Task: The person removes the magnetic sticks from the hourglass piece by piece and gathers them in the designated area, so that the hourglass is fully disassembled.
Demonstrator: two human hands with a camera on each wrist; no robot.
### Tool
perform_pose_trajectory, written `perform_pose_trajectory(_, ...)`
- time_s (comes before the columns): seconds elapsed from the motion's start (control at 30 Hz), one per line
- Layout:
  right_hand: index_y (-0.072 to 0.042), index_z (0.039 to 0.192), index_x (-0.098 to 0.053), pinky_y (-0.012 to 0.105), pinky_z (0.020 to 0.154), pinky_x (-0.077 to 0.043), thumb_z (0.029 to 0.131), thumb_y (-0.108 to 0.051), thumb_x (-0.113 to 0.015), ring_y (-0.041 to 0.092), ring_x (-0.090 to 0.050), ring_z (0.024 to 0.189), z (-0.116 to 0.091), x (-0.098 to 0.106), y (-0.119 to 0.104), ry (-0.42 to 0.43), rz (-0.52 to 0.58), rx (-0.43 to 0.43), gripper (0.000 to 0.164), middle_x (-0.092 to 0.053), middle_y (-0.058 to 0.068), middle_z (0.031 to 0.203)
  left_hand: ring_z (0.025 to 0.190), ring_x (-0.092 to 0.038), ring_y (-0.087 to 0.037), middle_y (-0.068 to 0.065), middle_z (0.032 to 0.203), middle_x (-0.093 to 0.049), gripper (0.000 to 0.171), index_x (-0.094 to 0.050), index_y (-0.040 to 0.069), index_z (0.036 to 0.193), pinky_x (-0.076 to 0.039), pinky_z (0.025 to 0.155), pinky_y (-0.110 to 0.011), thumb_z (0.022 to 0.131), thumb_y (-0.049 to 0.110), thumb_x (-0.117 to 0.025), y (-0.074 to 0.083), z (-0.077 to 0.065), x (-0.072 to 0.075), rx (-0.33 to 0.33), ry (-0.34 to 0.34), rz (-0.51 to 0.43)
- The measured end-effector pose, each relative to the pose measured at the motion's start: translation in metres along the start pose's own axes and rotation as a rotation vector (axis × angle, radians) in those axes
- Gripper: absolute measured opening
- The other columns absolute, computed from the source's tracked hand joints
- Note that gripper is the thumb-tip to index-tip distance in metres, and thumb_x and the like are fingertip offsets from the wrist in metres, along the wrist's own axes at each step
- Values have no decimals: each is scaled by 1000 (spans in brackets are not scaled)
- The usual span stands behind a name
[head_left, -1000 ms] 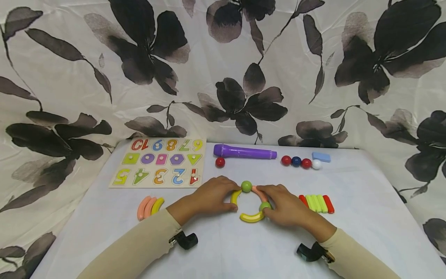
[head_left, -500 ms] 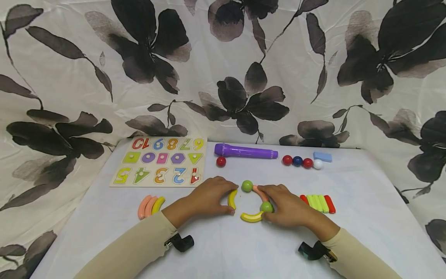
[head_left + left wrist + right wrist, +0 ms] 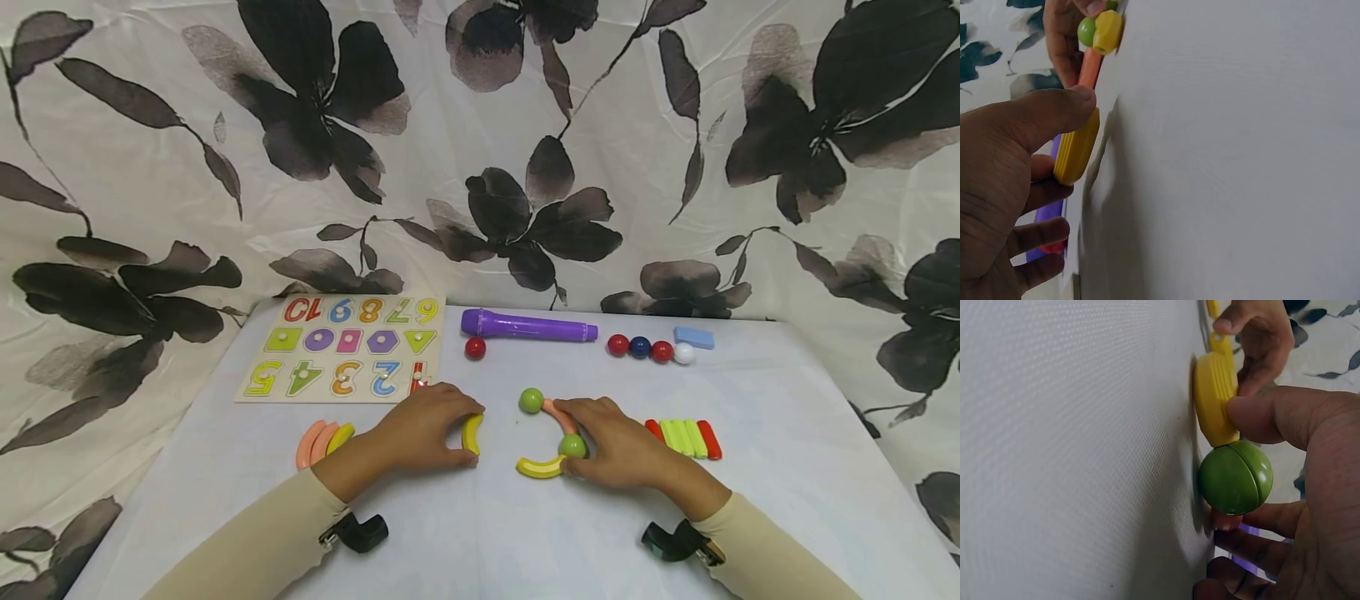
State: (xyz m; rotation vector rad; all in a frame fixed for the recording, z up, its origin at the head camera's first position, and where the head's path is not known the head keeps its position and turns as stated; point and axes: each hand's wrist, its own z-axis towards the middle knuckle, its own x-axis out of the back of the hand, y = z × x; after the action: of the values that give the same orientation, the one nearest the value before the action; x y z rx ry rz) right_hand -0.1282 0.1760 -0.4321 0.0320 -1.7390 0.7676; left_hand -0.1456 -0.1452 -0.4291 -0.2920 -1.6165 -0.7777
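In the head view my left hand [image 3: 416,433] pinches a yellow curved toy stick [image 3: 471,435] by its ends, between thumb and fingertips. The left wrist view shows this yellow curved stick [image 3: 1079,150] close up, its shadow on the cloth. My right hand [image 3: 615,442] holds a joined arc: a green ball [image 3: 531,400], an orange curved stick [image 3: 564,419], a second green ball [image 3: 572,447] and another yellow curved stick [image 3: 540,468]. Its thumb presses that yellow stick [image 3: 1213,400] beside the green ball [image 3: 1232,478]; fingers touch the orange stick [image 3: 1225,522], mostly hidden. A gap separates the hands.
Behind the left hand lies a number and shape puzzle board [image 3: 288,356]. A purple torch-like tube [image 3: 525,326], a red ball [image 3: 475,348], a row of several balls [image 3: 640,347] and a blue block [image 3: 693,337] are farther back. Curved sticks [image 3: 315,442] and straight sticks [image 3: 682,439] flank the hands.
The left hand has drawn its yellow curved stick leftward, away from the upper green ball it was beside. The right hand and its arc have hardly moved.
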Motion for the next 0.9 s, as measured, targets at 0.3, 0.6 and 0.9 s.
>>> perform_pose_trajectory(0.3,-18,154,-47,52,106,-46,84,-38,-81,25,-47,132,-1,0,2,-3,11,3,80,-52,0,149,127,-53,-17,9,128,-67,65,-69,18,131,-38,113,-44,77,48,-87,-17,-33,8,5,22,-12)
perform_pose_trajectory(0.6,-17,154,-47,52,106,-46,85,-37,-81,25,-47,131,-1,-2,3,3,17,25,79,-52,0,149,126,-53,-17,11,127,-66,66,-70,18,129,-40,111,-45,74,47,-90,-35,-64,14,15,67,-24)
perform_pose_trajectory(0.9,-18,154,-46,51,105,-47,84,-38,-82,24,-47,131,-1,-1,2,2,10,12,81,-52,-1,150,128,-51,-21,14,125,-66,68,-70,21,128,-38,111,-50,68,44,-94,-48,-92,22,89,99,-1)
